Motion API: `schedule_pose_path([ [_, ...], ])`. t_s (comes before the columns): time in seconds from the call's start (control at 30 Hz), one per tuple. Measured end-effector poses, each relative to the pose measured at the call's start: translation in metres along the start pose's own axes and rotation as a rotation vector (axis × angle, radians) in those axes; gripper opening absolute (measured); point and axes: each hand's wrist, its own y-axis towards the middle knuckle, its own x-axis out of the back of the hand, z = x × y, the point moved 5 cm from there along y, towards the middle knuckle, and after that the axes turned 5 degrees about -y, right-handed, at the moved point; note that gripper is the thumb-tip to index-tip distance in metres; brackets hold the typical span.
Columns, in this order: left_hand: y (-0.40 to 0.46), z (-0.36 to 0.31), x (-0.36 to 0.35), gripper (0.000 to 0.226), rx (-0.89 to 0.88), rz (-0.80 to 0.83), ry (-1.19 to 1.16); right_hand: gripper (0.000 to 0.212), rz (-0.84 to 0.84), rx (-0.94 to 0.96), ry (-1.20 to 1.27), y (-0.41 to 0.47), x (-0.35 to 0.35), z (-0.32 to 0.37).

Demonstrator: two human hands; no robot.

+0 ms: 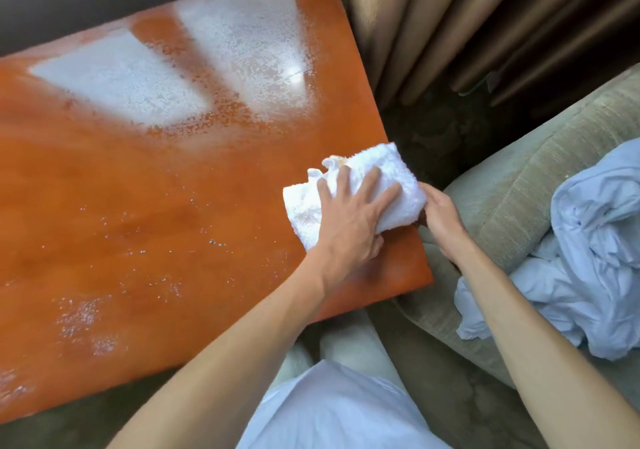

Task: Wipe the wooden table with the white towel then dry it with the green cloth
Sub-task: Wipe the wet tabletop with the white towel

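The big wooden table (138,206) fills the left of the frame, with wet patches and drops shining on it. The folded white towel (363,178) lies at the table's right edge, near the middle of the frame. The left hand (349,220) presses flat on the towel with fingers spread, and the right hand (440,213) pinches the towel's right end just off the table edge.
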Motion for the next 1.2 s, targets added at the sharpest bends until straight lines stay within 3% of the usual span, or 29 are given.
schedule_pose_path([
  [0.13,-0.055,-0.018,-0.026,0.088,-0.179,0.076,-0.022,0.033,-0.021,-0.024,-0.014,-0.015,-0.002,0.002],
  [0.33,-0.129,0.013,-0.046,0.102,-0.263,0.085,0.074,0.048,-0.064,0.125,-0.375,-0.028,-0.026,0.001],
  [0.53,-0.127,0.102,-0.017,0.098,0.171,-0.158,-0.052,0.057,-0.327,0.588,-0.909,-0.041,-0.072,0.029],
  [0.7,-0.103,0.196,0.023,0.079,0.607,-0.308,-0.136,0.057,-0.201,0.694,-1.095,-0.033,-0.134,0.062],
  [0.83,-0.083,0.241,0.039,0.077,0.929,-0.343,-0.289,0.055,-0.087,0.789,-1.148,-0.027,-0.19,0.079],
  [1.0,-0.091,0.223,0.03,0.08,0.924,-0.356,-0.238,0.053,-0.146,0.784,-1.216,-0.023,-0.204,0.072],
  [1.2,-0.132,0.147,0.001,0.093,0.895,-0.264,-0.256,0.053,-0.185,0.808,-1.256,-0.02,-0.203,0.069],
])
